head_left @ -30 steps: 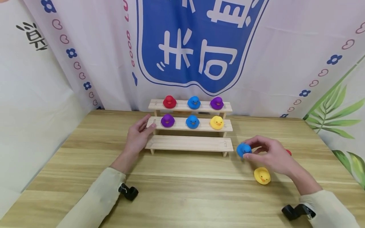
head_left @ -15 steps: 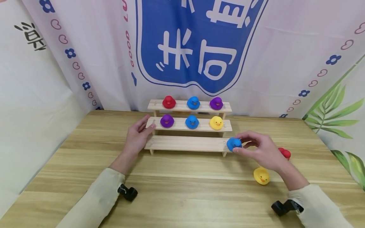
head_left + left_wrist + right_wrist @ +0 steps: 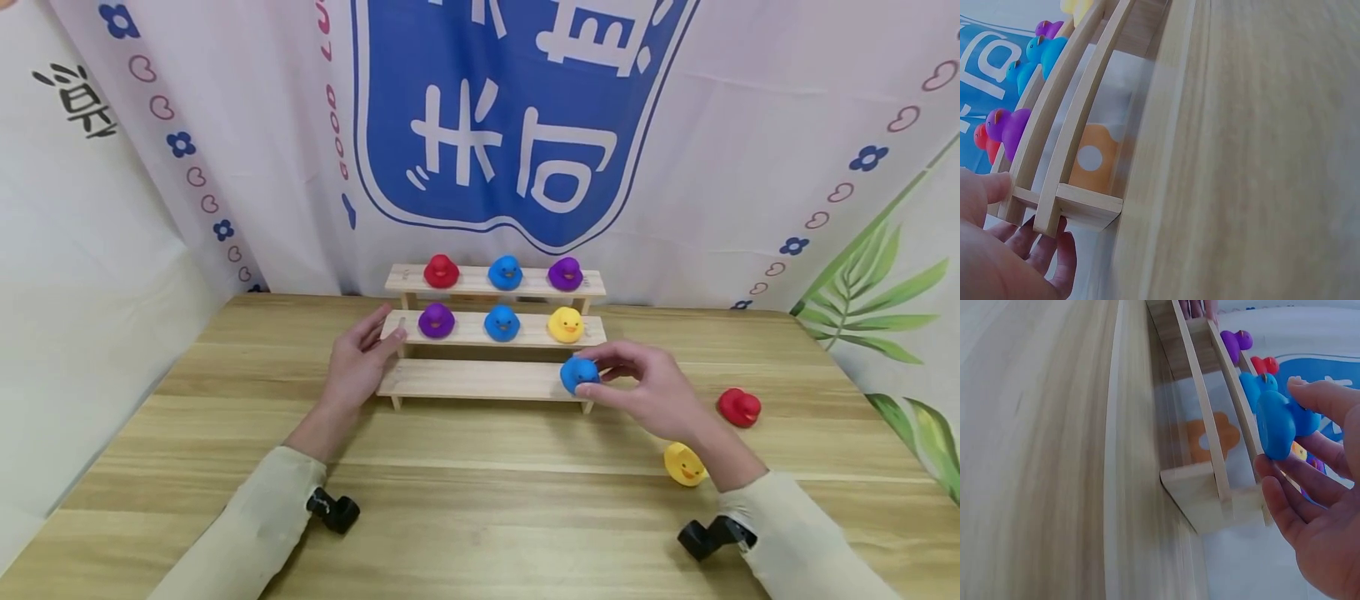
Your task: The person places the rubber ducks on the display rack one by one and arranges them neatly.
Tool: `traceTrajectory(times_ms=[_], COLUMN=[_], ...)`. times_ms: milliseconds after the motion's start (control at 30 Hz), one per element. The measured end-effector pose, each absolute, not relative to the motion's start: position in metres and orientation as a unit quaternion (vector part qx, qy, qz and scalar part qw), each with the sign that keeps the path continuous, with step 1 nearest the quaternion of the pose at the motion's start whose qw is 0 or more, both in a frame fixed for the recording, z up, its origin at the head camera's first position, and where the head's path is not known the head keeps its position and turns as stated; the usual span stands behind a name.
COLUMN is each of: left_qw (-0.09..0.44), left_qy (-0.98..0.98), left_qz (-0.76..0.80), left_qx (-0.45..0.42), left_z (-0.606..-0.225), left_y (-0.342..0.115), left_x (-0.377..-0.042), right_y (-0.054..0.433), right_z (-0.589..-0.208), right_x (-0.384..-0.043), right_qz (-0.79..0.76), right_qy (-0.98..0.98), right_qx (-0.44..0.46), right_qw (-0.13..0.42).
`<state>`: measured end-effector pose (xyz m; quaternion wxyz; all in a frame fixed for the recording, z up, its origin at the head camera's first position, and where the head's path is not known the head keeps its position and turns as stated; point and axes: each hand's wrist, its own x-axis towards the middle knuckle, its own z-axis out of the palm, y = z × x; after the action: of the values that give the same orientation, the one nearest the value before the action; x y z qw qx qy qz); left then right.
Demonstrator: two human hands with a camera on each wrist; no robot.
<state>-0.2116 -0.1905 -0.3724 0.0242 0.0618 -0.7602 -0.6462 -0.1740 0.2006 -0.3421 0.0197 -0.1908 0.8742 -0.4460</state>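
Note:
A three-tier wooden stand [image 3: 480,381] stands at the back of the table. My left hand [image 3: 360,358] grips its left end, thumb on the middle tier and fingers around the side, as the left wrist view shows. Between thumb and fingers, my right hand [image 3: 648,387] pinches a blue rubber duck [image 3: 577,375] over the right end of the lowest tier. The right wrist view shows this blue duck [image 3: 1277,425] raised off that plank. On the middle tier sit a purple duck [image 3: 437,321], a blue duck [image 3: 502,323] and a yellow duck [image 3: 566,325].
Red [image 3: 441,272], blue and purple ducks line the top tier. To the right on the table lie a red duck [image 3: 739,407] and a yellow duck [image 3: 684,464], the latter close to my right forearm. A printed curtain [image 3: 300,167] hangs behind the table.
My right hand has carried the blue duck leftward, from beside the stand to over its lowest tier. The red duck on the table has come into full view. My left hand stays put.

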Motion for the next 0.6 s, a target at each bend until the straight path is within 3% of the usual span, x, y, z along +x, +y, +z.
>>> traceTrajectory(times_ms=[600], left_qw=[0.024], left_qy=[-0.76], left_qz=[-0.646], left_qx=[0.065], left_z=[-0.372], left_y=[-0.19], left_x=[-0.21], right_y=[0.155], right_z=[-0.34], right_x=[-0.181], right_qz=[-0.467], right_qy=[0.848], right_qx=[-0.25], right_qw=[0.014])
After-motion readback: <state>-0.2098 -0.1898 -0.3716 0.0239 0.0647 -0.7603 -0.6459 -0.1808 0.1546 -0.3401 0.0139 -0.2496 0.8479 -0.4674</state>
